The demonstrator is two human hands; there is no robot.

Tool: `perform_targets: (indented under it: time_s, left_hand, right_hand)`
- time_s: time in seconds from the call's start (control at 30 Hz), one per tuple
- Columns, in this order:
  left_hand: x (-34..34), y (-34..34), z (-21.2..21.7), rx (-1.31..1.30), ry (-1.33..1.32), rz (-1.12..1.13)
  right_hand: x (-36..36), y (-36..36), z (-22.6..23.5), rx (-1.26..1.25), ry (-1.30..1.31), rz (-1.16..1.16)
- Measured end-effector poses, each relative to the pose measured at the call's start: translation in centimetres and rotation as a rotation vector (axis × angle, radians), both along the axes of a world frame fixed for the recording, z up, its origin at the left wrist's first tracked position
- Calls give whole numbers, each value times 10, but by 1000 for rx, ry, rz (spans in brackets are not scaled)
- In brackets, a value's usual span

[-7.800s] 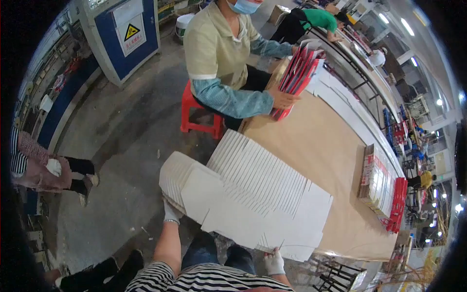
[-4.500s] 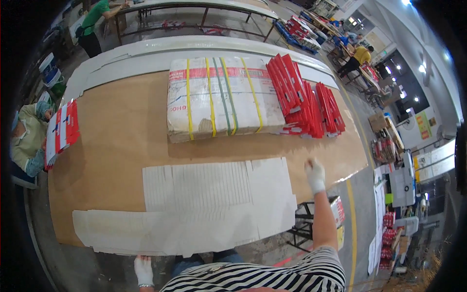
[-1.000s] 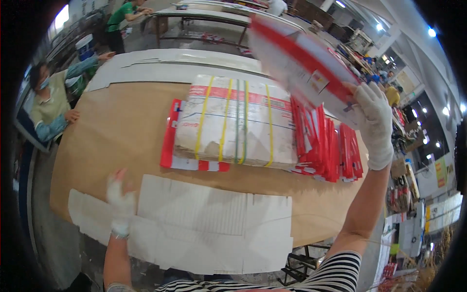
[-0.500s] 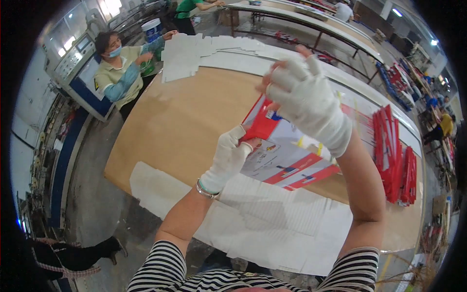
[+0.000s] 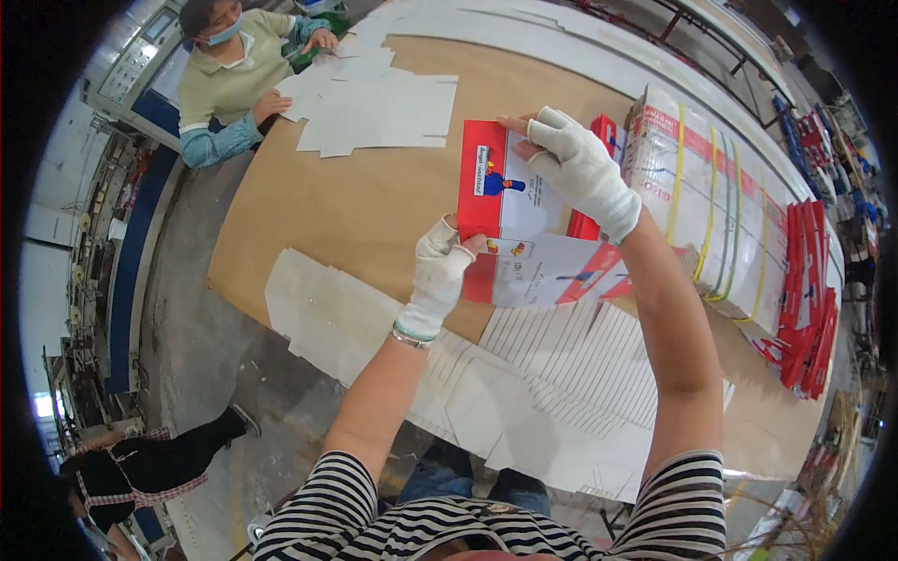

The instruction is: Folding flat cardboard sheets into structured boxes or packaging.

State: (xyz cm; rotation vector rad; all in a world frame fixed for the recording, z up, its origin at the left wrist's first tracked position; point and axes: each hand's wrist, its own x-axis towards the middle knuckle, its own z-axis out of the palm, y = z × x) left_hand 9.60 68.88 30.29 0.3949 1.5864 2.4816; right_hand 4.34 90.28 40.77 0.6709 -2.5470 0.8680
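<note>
Printed card [image 5: 533,210], red and white, was up in both hands over the middle of the table [image 5: 374,206], left of the strapped bundle [image 5: 716,196]. Left grip [image 5: 438,278]: thumb and fingers together, clamped on the card's left edge beside a crease. Right grip [image 5: 585,168]: fingers over the far edge of the far panel; could not tell whether pinching or only resting.

Progress, judged: card looked partly worked, its two visible panels meeting at the crease, neither folded flat onto the other. Red pieces [image 5: 804,299] leaned in a bunch at the right end, against or just beside the bundle; whether these were finished could not be told. White blanks [image 5: 561,402] lay overlapped and flat along the near side, seemingly unworked. Far left, a co-worker [image 5: 229,84] had hands at a flat white sheet [image 5: 393,117].
</note>
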Motion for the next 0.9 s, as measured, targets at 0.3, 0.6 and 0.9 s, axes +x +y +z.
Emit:
perform_targets:
  time_s: [0.3,0.6,0.9]
  left_hand:
    - [22,-1,-8,-112,-99,32]
    - [26,12,12,-77,-196,198]
    - [7,9,10,-322,126,311]
  right_hand:
    - [9,-9,-37,115,-159,-129]
    - [36,-9,-12,295,57,-177]
    - [77,-9,17,282,-264,-108]
